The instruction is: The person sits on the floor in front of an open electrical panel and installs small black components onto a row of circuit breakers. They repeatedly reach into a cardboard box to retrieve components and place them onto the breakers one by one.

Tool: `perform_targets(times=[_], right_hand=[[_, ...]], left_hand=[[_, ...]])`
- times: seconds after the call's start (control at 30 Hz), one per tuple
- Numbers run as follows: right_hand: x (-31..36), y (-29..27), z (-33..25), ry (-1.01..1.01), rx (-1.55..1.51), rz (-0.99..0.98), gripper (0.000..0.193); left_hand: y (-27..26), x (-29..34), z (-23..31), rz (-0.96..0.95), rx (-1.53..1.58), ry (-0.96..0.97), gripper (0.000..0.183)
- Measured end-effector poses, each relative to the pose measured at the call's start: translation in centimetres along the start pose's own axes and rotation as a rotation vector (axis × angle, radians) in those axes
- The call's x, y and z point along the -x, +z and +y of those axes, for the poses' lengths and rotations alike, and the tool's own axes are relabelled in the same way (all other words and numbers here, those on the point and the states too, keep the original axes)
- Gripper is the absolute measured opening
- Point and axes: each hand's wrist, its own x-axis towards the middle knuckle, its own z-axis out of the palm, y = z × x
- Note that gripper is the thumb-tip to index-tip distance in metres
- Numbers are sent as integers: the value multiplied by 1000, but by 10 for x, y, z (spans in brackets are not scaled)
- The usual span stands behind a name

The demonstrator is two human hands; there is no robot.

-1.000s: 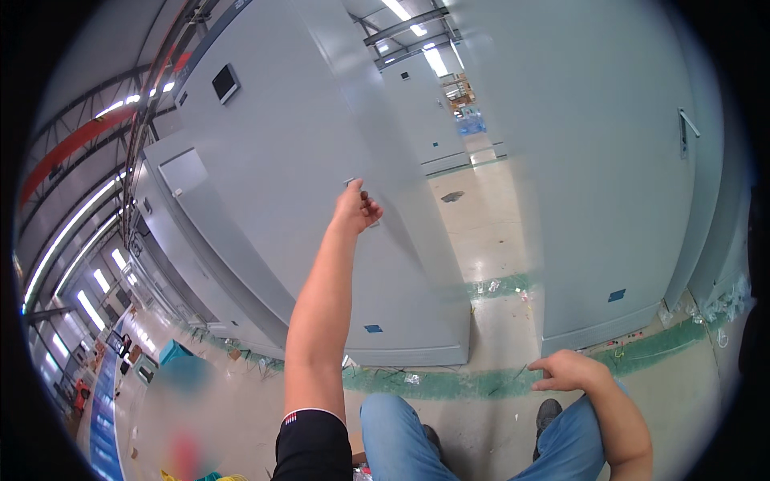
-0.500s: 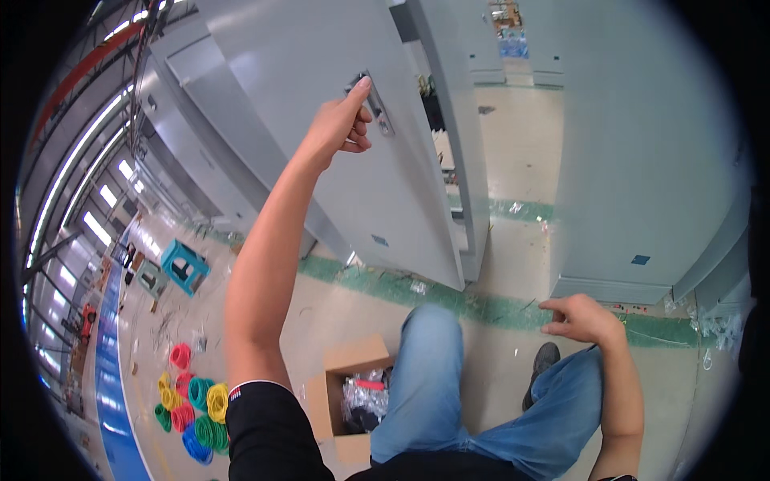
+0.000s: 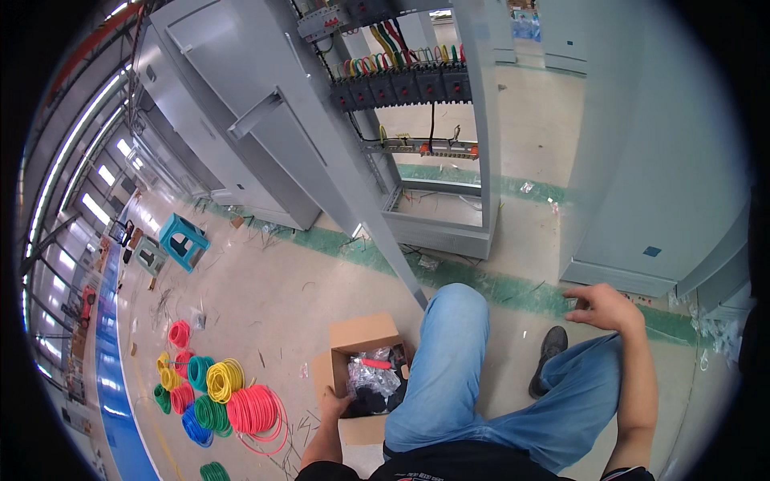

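My left hand (image 3: 334, 402) is down at the left wall of an open cardboard box (image 3: 362, 331), its fingers closed over the edge. Clear plastic bags (image 3: 370, 385), a red piece (image 3: 375, 364) and something black lie inside the box. My right hand (image 3: 603, 308) hovers over my right leg, fingers loosely bent and apart, holding nothing. Ahead stands a grey electrical cabinet (image 3: 449, 238) with its door (image 3: 353, 200) swung open. Within it show a row of black breakers (image 3: 401, 88), coloured wires (image 3: 391, 44) and a lower rail with orange terminals (image 3: 449, 150).
Coils of red (image 3: 255, 407), yellow (image 3: 225, 380), green (image 3: 212, 413) and blue wire (image 3: 196, 426) lie on the floor at left. Beyond them stands a blue stool (image 3: 184, 240). Another grey cabinet (image 3: 642, 184) rises at right. Wire scraps and plastic litter the floor.
My left hand has let go of the cabinet door's handle and dropped to the cardboard box. The door has swung open toward me and left, baring the breakers and wiring. My right hand has barely moved.
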Motion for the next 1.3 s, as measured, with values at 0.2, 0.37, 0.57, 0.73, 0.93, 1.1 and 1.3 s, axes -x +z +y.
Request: perform_targets(times=[0.2,0.37,0.57,0.73,0.93,1.1,1.3], right_hand=[[-18,7,-7,-34,61,-29,50],[-32,8,-27,-44,48,-71,51],[-27,11,-15,-62,46,-35,51],[-17,10,-11,-30,44,3,51],[-16,5,-21,-24,69,-19,49],[-22,8,-15,-68,49,-5,49],[-31,10,-20,-44,46,-63,50]], left_hand=[[16,14,-15,31,-176,-112,62],[25,15,-29,-13,-233,-90,52],[35,32,-45,44,-209,-25,48],[32,57,-50,122,10,-176,53],[88,52,-55,-54,834,-534,59],[99,15,-93,-232,1121,-601,45],[107,-14,-38,110,1114,-456,30]])
